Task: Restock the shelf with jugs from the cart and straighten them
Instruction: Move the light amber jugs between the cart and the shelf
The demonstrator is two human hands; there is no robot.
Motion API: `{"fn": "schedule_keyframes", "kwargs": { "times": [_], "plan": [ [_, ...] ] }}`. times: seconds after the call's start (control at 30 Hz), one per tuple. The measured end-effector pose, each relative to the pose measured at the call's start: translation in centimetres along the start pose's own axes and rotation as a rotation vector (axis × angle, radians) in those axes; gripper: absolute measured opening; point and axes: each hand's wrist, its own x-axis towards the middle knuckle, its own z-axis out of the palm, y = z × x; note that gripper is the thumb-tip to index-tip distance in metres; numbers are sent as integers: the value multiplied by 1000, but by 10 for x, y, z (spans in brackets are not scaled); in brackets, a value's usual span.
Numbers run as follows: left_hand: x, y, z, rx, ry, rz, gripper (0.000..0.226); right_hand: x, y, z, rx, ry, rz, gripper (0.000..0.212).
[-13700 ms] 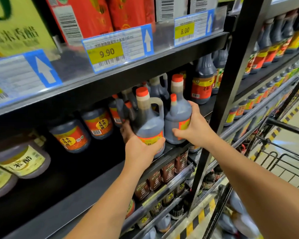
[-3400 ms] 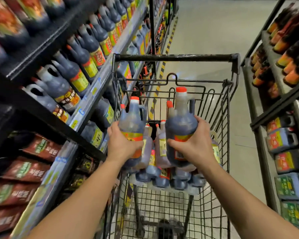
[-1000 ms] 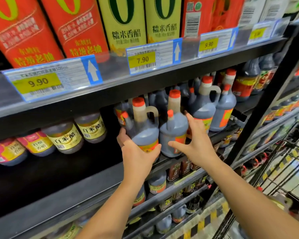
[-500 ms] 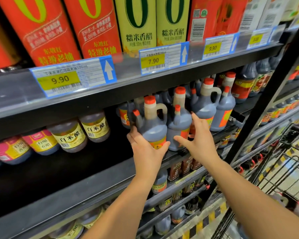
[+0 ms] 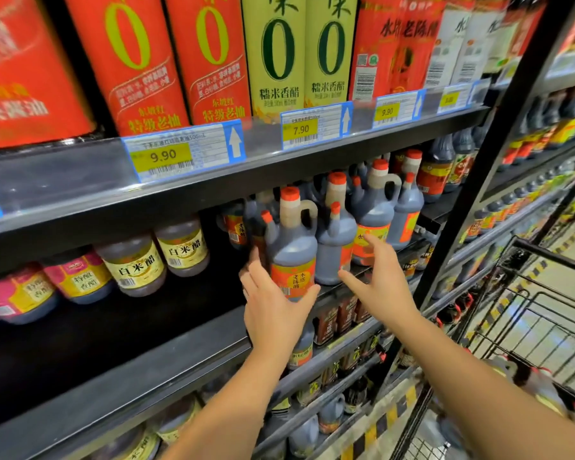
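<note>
My left hand [image 5: 274, 310] is wrapped round the bottom of the front jug [image 5: 291, 247], fingers up its left side and thumb under the label. My right hand [image 5: 375, 280] is spread wide and holding nothing, hovering just in front of the second jug [image 5: 332, 240]. Can't tell if a fingertip touches anything. Both jugs stand upright, side by side, at the front edge of the shelf [image 5: 130, 386], with more packed behind. The cart [image 5: 545, 252] is off to my right. Price tags [image 5: 183, 152] line the shelf above.
</note>
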Motion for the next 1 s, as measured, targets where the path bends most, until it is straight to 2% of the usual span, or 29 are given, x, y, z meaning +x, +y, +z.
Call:
{"fn": "schedule_keyframes", "kwargs": {
  "times": [0.17, 0.37, 0.67, 1.0],
  "plan": [
    [-30, -13, -14, -50, -18, 64, 88, -24, -6, -13, -46, 33, 1, 71],
    [-55, -10, -5, -101, -229, 156, 71, -57, -2, -30, -72, 66, 77, 69],
    [-87, 23, 67, -114, -662, 227, 87, -119, 43, -96, -210, 108, 311, 63],
    [-146, 89, 183, -58, -995, 288, 86, -194, 155, -183, -269, 126, 685, 55]
  ]
}}
